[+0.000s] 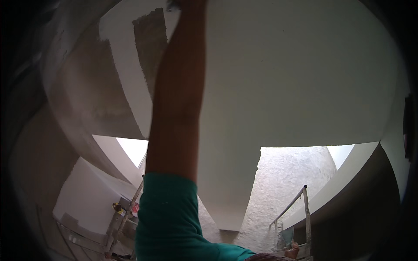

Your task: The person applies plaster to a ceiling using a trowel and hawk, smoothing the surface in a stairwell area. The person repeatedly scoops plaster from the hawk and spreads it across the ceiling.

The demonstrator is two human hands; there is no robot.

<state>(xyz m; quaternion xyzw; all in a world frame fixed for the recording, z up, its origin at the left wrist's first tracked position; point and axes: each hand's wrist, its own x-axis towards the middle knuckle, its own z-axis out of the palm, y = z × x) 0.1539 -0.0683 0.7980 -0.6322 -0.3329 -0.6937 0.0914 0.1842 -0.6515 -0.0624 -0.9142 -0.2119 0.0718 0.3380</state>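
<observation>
My raised arm, which looks like the left, runs up the picture in a short green sleeve. Its hand is almost wholly cut off at the top edge; a dark, blurred shape (173,5) shows beside the wrist, and I cannot make out what it is. The arm reaches across a ceiling (283,78) that is smooth and pale on the right. Left of the arm are rough grey-brown strips (150,39) between pale bands. Low on the right, a small hand-like shape (292,250), possibly my right hand, is beside a grey-green flat thing (286,237); its grip is unclear.
A metal rail frame (306,209) stands at the lower right, before a bright rough white wall (287,174). Another metal frame (124,222) rises at the lower left, near a small yellow thing (116,207). A dark curved surface (365,204) fills the right side.
</observation>
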